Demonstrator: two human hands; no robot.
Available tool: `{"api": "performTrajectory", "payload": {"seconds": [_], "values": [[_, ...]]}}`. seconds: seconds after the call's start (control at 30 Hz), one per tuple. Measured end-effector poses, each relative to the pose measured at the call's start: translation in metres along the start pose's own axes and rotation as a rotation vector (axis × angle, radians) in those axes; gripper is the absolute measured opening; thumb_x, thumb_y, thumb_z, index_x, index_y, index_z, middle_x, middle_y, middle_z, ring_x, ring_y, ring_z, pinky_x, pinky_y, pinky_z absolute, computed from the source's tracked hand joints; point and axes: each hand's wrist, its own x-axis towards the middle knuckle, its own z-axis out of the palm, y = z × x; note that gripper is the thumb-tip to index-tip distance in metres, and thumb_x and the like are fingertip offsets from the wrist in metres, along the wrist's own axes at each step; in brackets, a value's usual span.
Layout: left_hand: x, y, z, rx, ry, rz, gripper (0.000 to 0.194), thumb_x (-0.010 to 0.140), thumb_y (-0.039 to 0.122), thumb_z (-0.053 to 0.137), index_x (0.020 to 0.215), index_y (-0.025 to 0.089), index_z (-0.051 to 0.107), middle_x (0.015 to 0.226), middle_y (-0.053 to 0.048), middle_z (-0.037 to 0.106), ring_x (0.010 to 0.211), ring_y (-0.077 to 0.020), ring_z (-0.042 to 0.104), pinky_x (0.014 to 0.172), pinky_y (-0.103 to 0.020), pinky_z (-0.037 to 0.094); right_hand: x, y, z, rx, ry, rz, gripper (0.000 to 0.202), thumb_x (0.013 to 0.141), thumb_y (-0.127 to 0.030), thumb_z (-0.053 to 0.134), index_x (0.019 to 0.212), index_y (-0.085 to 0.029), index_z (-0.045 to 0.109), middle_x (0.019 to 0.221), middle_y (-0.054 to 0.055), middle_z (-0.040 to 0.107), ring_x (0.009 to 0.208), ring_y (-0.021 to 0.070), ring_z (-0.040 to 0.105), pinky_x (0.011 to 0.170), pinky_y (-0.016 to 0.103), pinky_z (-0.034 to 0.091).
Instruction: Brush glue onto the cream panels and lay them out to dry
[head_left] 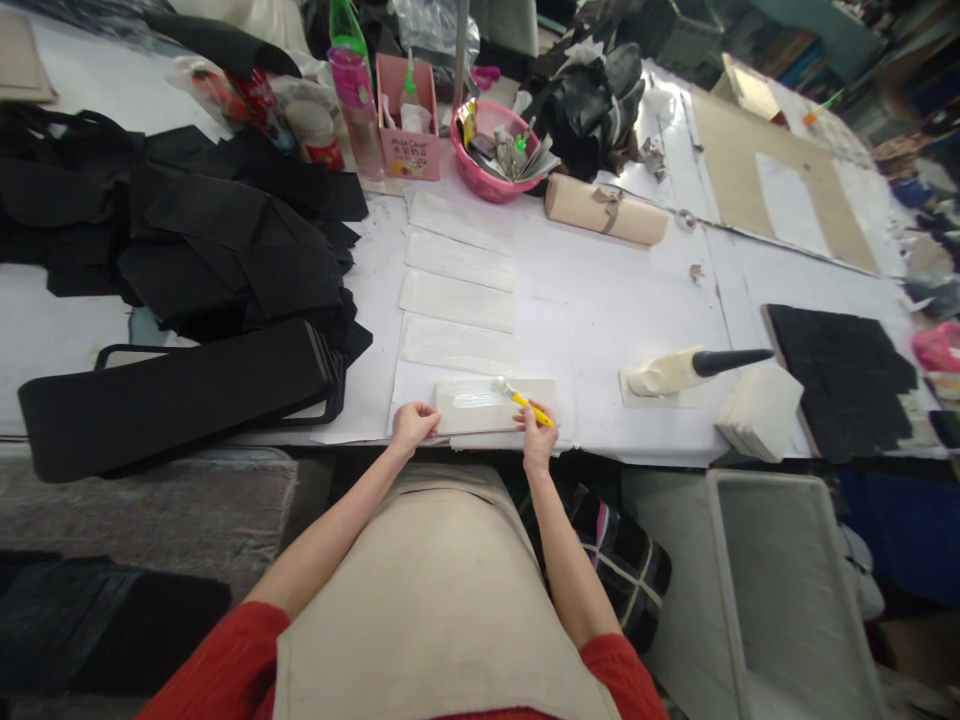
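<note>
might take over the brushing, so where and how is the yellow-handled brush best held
Probably by its slim yellow handle, from the near right, with a fingertip hold. The brush slants: its bristles point left and away over the pale panel, while the handle runs back toward the person, where their right-hand grip holds it. That should keep fingers off the bristles.

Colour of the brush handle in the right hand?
Yellow; the brush handle shows in the head view.

Plain beige apron point(435, 600); red sleeves point(217, 660), apparently elbow-length.
</note>
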Motion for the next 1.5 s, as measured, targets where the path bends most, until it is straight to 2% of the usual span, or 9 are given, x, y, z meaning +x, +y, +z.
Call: {"api": "performTrajectory", "payload": {"seconds": [0.17, 0.27, 0.33, 0.5, 0.63, 0.73, 1.03, 1.3, 1.5], "values": [[-0.002, 0.003, 0.000, 0.009, 0.007, -0.013, 0.013, 0.060, 0.024, 0.067, 0.067, 0.016, 0.060, 0.051, 0.001, 0.061, 0.048, -0.0156, 0.062, 0.046, -0.023, 0.049, 0.031, 0.006, -0.056, 0.004, 0.319, -0.009, 0.041, 0.076, -0.046, 0.064, 0.102, -0.015, 0.062, 0.078, 0.002, 0.068, 0.062, 0.0155, 0.070, 0.049, 0.022, 0.050], [-0.001, 0.003, -0.001, -0.011, -0.014, -0.022, 0.015, 0.059, 0.024, 0.069, 0.068, 0.016, 0.061, 0.051, 0.001, 0.061, 0.047, -0.0152, 0.062, 0.047, -0.023, 0.049, 0.026, 0.002, -0.063, 0.000, 0.408, -0.050, 0.039, 0.078, -0.046, 0.063, 0.103, -0.015, 0.061, 0.080, 0.002, 0.068, 0.063, 0.0145, 0.069, 0.053, 0.023, 0.051], [0.000, 0.004, -0.002, -0.046, -0.038, -0.037, 0.017, 0.059, 0.023, 0.072, 0.068, 0.015, 0.060, 0.051, 0.001, 0.061, 0.046, -0.0141, 0.061, 0.046, -0.023, 0.050, 0.011, -0.004, -0.053, -0.001, 0.317, -0.082, 0.037, 0.080, -0.046, 0.063, 0.102, -0.016, 0.062, 0.081, 0.002, 0.069, 0.065, 0.0149, 0.070, 0.056, 0.024, 0.052], [0.003, 0.006, -0.007, -0.099, -0.105, -0.104, 0.022, 0.058, 0.022, 0.077, 0.068, 0.013, 0.060, 0.051, 0.000, 0.062, 0.044, -0.0123, 0.059, 0.046, -0.023, 0.051, -0.035, -0.019, 0.004, 0.020, -0.153, -0.040, 0.036, 0.082, -0.046, 0.064, 0.102, -0.017, 0.064, 0.083, 0.003, 0.069, 0.070, 0.0171, 0.071, 0.059, 0.026, 0.054], [0.005, 0.007, -0.010, -0.082, -0.140, -0.105, 0.024, 0.058, 0.023, 0.078, 0.069, 0.013, 0.060, 0.053, 0.000, 0.063, 0.046, -0.0125, 0.061, 0.048, -0.022, 0.052, -0.045, -0.025, 0.045, 0.078, -0.281, -0.013, 0.037, 0.082, -0.050, 0.061, 0.102, -0.019, 0.065, 0.082, 0.002, 0.070, 0.070, 0.0168, 0.070, 0.058, 0.025, 0.053], [0.005, 0.008, -0.011, -0.080, -0.154, -0.113, 0.022, 0.059, 0.021, 0.077, 0.070, 0.014, 0.060, 0.052, 0.000, 0.063, 0.045, -0.0124, 0.061, 0.048, -0.022, 0.052, -0.042, -0.023, 0.059, 0.078, -0.319, 0.021, 0.038, 0.082, -0.052, 0.060, 0.099, -0.019, 0.065, 0.076, 0.001, 0.069, 0.068, 0.0167, 0.070, 0.055, 0.024, 0.052], [0.004, 0.010, -0.014, -0.104, -0.179, -0.108, 0.021, 0.059, 0.018, 0.077, 0.069, 0.013, 0.060, 0.053, -0.001, 0.064, 0.045, -0.0115, 0.060, 0.048, -0.021, 0.051, -0.054, -0.022, 0.021, -0.004, -0.375, 0.155, 0.032, 0.076, -0.047, 0.069, 0.091, -0.019, 0.065, 0.069, -0.001, 0.067, 0.061, 0.0183, 0.069, 0.058, 0.026, 0.054], [0.005, 0.009, -0.016, -0.098, -0.192, -0.097, 0.022, 0.059, 0.020, 0.078, 0.072, 0.012, 0.061, 0.054, 0.000, 0.063, 0.046, -0.0120, 0.061, 0.049, -0.022, 0.052, -0.055, -0.023, 0.041, 0.043, -0.355, 0.107, 0.031, 0.079, -0.046, 0.066, 0.093, -0.019, 0.063, 0.072, 0.000, 0.068, 0.063, 0.0176, 0.070, 0.057, 0.025, 0.052], [0.002, 0.010, -0.015, -0.072, -0.178, -0.072, 0.017, 0.061, 0.017, 0.073, 0.071, 0.012, 0.060, 0.051, 0.001, 0.063, 0.042, -0.0106, 0.058, 0.045, -0.020, 0.049, -0.073, -0.011, 0.019, -0.014, -0.418, 0.152, 0.031, 0.079, -0.047, 0.067, 0.091, -0.019, 0.063, 0.069, -0.001, 0.068, 0.062, 0.0179, 0.070, 0.056, 0.024, 0.053]]}}
